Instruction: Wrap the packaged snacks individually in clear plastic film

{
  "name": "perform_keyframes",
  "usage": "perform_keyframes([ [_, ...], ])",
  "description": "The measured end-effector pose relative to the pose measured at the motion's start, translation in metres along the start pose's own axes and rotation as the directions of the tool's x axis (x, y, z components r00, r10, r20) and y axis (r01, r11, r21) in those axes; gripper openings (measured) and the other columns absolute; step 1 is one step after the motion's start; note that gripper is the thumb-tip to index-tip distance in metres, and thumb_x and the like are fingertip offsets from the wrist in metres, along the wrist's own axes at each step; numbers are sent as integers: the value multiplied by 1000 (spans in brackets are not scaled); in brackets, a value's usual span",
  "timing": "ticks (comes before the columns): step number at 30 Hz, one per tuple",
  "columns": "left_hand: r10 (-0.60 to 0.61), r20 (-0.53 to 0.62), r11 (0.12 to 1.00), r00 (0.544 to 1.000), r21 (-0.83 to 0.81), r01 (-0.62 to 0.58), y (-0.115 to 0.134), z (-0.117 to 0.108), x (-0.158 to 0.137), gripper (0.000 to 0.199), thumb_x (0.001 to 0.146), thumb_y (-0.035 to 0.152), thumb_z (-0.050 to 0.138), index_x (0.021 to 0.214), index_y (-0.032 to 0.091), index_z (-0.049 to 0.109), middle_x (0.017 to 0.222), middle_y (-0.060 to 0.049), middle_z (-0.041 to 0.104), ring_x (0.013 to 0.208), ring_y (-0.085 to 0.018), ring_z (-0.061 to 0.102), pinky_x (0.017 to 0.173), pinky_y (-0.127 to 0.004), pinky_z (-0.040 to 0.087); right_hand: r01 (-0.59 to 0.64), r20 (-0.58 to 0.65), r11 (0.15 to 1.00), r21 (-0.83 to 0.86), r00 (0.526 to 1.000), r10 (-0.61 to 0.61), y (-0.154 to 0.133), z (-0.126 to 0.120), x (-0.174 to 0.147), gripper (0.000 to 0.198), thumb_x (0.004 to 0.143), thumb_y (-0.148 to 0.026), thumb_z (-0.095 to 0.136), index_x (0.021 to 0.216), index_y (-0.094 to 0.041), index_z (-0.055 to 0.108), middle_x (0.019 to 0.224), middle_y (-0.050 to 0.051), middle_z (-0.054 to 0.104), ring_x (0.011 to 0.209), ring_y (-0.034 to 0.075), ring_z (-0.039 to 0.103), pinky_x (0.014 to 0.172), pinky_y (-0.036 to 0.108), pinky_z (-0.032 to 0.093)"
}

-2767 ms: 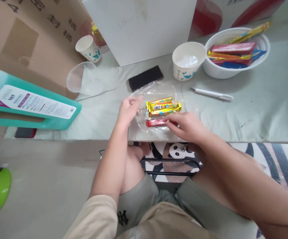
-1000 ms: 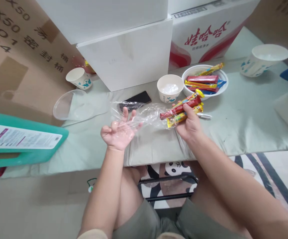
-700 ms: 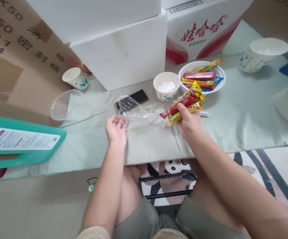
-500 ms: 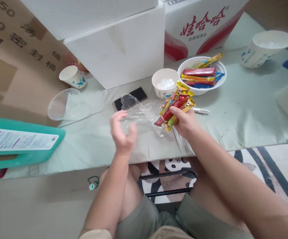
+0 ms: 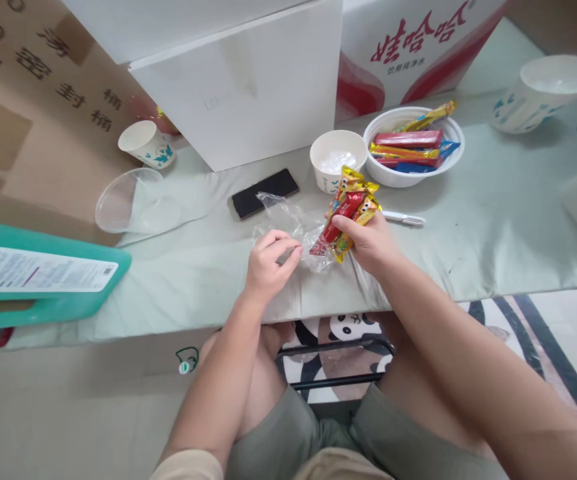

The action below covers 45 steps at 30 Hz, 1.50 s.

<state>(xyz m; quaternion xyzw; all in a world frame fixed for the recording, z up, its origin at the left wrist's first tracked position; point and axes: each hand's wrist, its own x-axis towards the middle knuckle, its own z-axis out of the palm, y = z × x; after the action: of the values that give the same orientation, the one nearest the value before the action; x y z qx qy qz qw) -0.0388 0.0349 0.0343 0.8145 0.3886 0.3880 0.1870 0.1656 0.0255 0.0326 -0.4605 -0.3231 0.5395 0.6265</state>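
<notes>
My right hand [image 5: 366,240] is closed around a bunch of wrapped snack sticks [image 5: 347,213], a red one in the middle with yellow ones on both sides. Thin clear plastic bag [image 5: 288,217] film lies crumpled under and beside the bunch. To the left, my left hand [image 5: 271,263] has its thumb and fingers pinched together at the bag's near edge. Just behind the snacks stands a paper bowl [image 5: 336,160] with clear plastic inside. A white bowl [image 5: 393,175] beside it holds more wrapped sticks.
A phone [image 5: 263,193] and a white pen-like object [image 5: 403,219] lie on the cloth-covered table [image 5: 208,280]. White boxes [image 5: 268,93] stand behind. A paper cup [image 5: 146,145] and clear lid [image 5: 128,203] sit left, near a green container [image 5: 83,273]; more paper cups [image 5: 543,93] stand right.
My left hand has moved right, and its spread fingers have closed at the bag. The bag film has slid off the phone. My right hand still holds the snack sticks.
</notes>
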Motion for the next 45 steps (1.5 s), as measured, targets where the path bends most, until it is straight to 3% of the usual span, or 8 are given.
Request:
perform_keyframes([
  [12,-325,-28,937,945,-145,318,-1,5,2,15,91,29,59,86,20,71,86,-2,77,82,-16,71,78,-28,53,-101,130,995,22,987,98,-7,1,-4,42,62,-44,86,91,-25,63,93,1,70,91,23,68,85,42,58],
  [29,-538,-183,800,823,-419,429,-17,9,4,16,89,31,59,76,22,60,75,-1,62,74,-14,58,70,-26,47,-135,96,977,167,988,120,-20,-9,-1,43,57,-40,86,91,-24,67,96,1,73,87,23,72,69,35,62],
  [32,-529,-149,802,835,-410,435,-16,7,4,17,89,31,56,75,21,59,76,-1,63,74,-14,59,71,-26,48,-79,23,988,130,997,77,-16,-9,1,41,60,-41,84,91,-24,64,94,2,72,87,23,71,72,38,61],
  [35,-519,-117,813,847,-374,446,-11,4,5,17,87,31,57,74,21,59,74,0,65,72,-14,58,69,-26,47,121,-93,990,-70,988,-127,-14,-10,-2,35,67,-35,81,94,-27,60,92,1,69,89,23,69,82,43,60],
  [38,-518,-113,810,848,-383,444,-9,0,8,16,85,30,59,71,21,61,70,0,64,67,-14,57,64,-26,45,337,-76,872,-355,919,-386,-26,-16,-1,39,74,-28,77,108,-30,58,102,3,68,101,25,66,91,47,56],
  [40,-519,-106,805,848,-395,443,-10,-2,10,16,84,30,60,70,21,62,68,0,65,67,-14,58,63,-26,45,427,-24,713,-556,849,-527,-45,-24,10,45,76,-26,74,117,-29,56,111,6,67,108,28,64,94,50,53],
  [42,-505,-94,806,858,-408,430,-12,-5,12,17,84,31,61,70,21,63,68,0,65,68,-15,59,64,-26,47,442,55,501,-744,788,-613,-72,-35,32,49,75,-24,74,120,-26,56,118,9,67,111,31,63,98,54,49],
  [45,-458,-75,816,886,-430,385,-12,-7,12,18,84,32,61,71,21,65,69,-1,67,68,-16,60,65,-28,48,333,151,208,-920,789,-595,-116,-48,67,51,74,-26,76,122,-24,60,124,13,66,119,37,59,103,61,40],
])
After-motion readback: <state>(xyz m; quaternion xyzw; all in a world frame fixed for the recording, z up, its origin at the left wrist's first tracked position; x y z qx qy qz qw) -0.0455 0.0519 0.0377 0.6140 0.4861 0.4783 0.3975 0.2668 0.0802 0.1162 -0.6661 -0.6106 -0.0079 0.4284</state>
